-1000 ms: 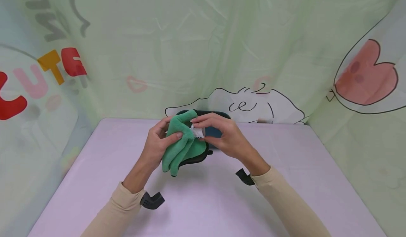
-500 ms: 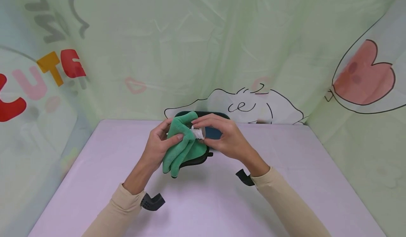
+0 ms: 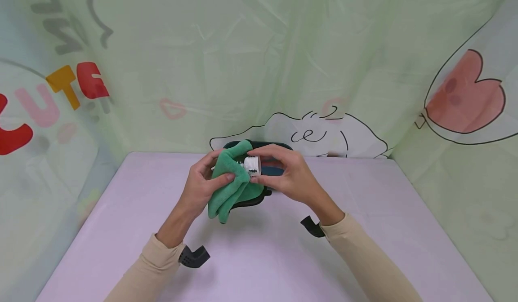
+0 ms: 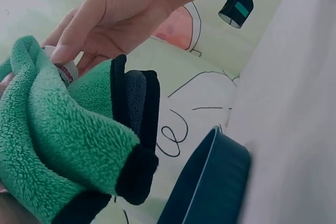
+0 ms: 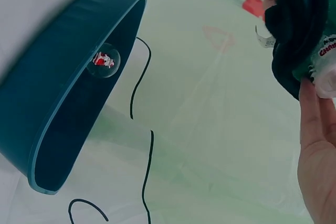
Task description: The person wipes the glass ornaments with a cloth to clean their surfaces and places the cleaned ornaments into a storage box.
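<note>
My left hand [image 3: 201, 180] grips a plush green cloth [image 3: 228, 176] with black edging, thumb on top and fingers behind. The cloth is bunched around a small snow globe, whose white base [image 3: 252, 166] sticks out on the right. Part of a printed word, "CHRIS", shows on that base in the right wrist view; the cloth hides most of the globe. Thumb and fingers of my right hand [image 3: 289, 171] pinch the base from either side. Both hands are raised above the table. In the left wrist view the cloth's folds [image 4: 79, 135] show dark borders.
Behind the hands a dark blue basin [image 3: 272, 170] stands at the table's back edge. A clear ball with a red and white figure [image 5: 103, 60] sits in it. The lilac table [image 3: 259, 257] spreads in front, with a printed curtain [image 3: 243, 68] behind.
The white base has turned in my right fingers, so its dark print now faces up. My right fingers have shifted around it, while the left hand and cloth have barely moved.
</note>
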